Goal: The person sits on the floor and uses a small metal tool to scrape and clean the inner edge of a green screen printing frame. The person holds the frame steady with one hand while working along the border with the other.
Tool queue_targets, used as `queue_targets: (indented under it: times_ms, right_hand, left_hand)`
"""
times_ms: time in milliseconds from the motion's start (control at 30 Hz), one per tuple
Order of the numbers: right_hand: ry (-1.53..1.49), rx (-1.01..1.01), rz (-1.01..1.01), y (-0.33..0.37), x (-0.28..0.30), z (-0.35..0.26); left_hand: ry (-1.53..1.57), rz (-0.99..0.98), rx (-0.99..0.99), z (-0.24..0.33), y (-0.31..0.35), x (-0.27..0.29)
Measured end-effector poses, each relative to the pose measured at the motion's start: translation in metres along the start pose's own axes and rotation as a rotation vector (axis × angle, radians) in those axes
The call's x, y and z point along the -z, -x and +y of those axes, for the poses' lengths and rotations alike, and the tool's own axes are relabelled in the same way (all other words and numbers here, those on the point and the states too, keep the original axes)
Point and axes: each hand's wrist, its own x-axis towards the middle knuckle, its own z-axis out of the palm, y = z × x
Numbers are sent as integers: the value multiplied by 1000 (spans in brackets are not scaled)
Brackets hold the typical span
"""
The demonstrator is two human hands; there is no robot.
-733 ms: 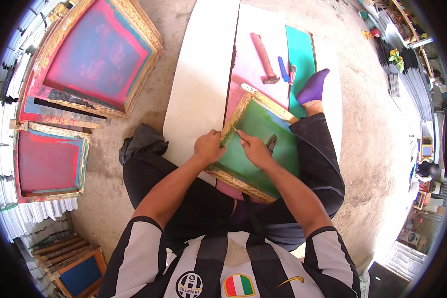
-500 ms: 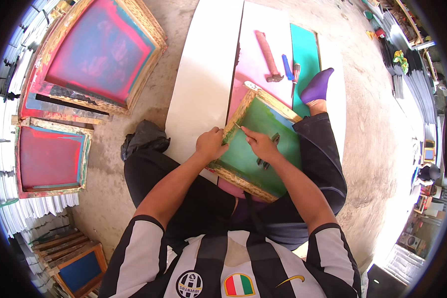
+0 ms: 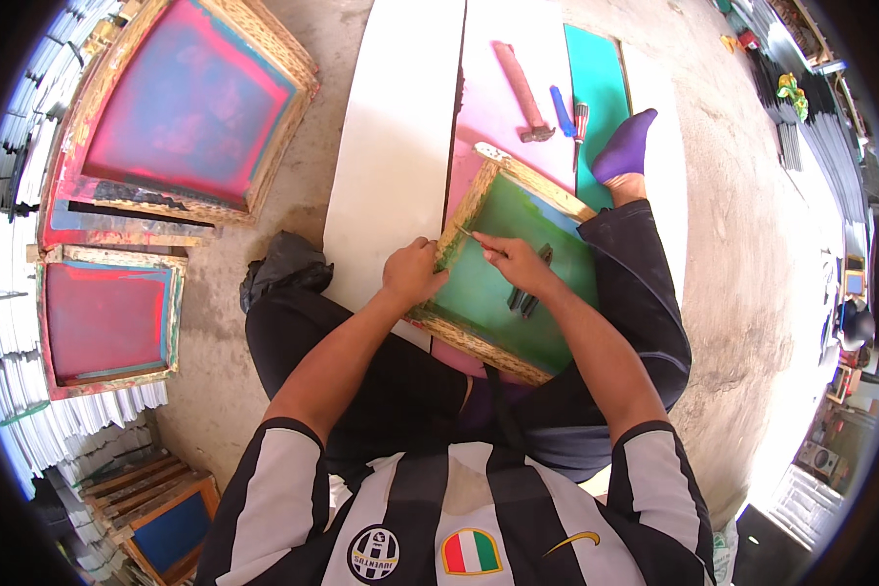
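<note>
A wooden screen-printing frame [image 3: 532,363] with green mesh [image 3: 493,293] lies tilted across my legs and the boards. My left hand [image 3: 414,272] is closed around its left wooden side. Above the mesh, my right hand [image 3: 514,262] pinches a small, thin, light-coloured piece [image 3: 466,232] by the inner edge of that same side; its exact kind is too small to make out. On the mesh beside my right wrist rests a dark folded hand tool [image 3: 529,291], partly covered by the forearm.
Beyond the frame lie a hammer [image 3: 523,93], a blue-handled tool [image 3: 562,110] and a screwdriver [image 3: 580,132] on pink and green boards. My purple-socked foot [image 3: 627,146] is at their right. Pink-meshed frames [image 3: 107,317] and a black plastic bag [image 3: 288,273] are at left.
My right hand has moved slightly up and left along the frame's left side, with the thin piece still pinched. My left hand keeps its hold on the wood. The view has shifted slightly.
</note>
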Motion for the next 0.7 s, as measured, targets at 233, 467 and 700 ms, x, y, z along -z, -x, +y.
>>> queue_targets:
  times_ms: [233,467,700]
  right_hand:
    - [414,-187,-23,8,3,-41]
    - [-123,-136,2,-6,-1,0]
    - [-404,-581,-153,-8,17,-39]
  left_hand:
    - [-15,74,-38,-4,1,-4]
    - [11,60,-26,-5,0,-4]
    - [5,-17,9,-3,4,7]
